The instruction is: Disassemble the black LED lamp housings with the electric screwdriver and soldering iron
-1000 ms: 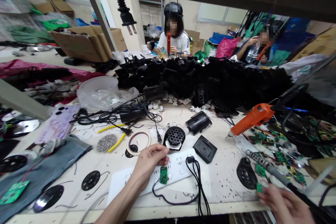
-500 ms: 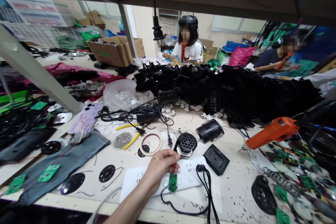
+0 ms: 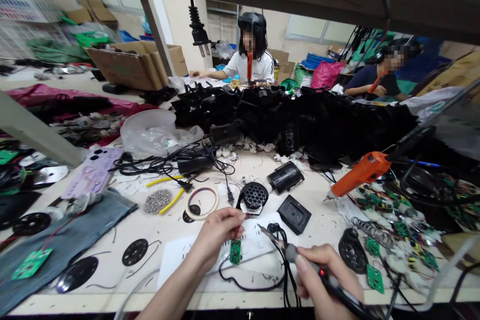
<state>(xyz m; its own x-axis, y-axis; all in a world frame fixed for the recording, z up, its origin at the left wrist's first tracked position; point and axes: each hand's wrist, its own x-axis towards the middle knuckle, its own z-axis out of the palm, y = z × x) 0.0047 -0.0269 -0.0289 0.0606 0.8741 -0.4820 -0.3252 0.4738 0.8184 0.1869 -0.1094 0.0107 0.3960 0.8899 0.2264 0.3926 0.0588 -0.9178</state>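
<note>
My left hand (image 3: pixel 221 230) is closed in a pinch on thin red wires (image 3: pixel 236 233). A small green circuit board (image 3: pixel 235 252) hangs below the fingers, over a white power strip (image 3: pixel 255 234). Just beyond the fingertips lies a black round part with a honeycomb face (image 3: pixel 253 197). From the right, my right hand (image 3: pixel 322 275) grips a soldering iron (image 3: pixel 288 251) like a pen. Its tip points up and left towards the left hand, apart from the wires. A black cord (image 3: pixel 287 270) runs down from the power strip, partly behind the iron.
An orange electric screwdriver (image 3: pixel 360 175) rests at right, near piled circuit boards (image 3: pixel 405 210). Masking tape (image 3: pixel 202 202), a dish of screws (image 3: pixel 157 202) and yellow-handled pliers (image 3: pixel 174 203) lie at left. Black parts (image 3: pixel 318 120) are heaped behind. Two co-workers sit beyond; a plug (image 3: pixel 198 27) hangs overhead.
My right hand has come into view from the lower right, holding the soldering iron. My left hand keeps its pinch on the wires. The whole view has shifted, moving the table leftward in the picture.
</note>
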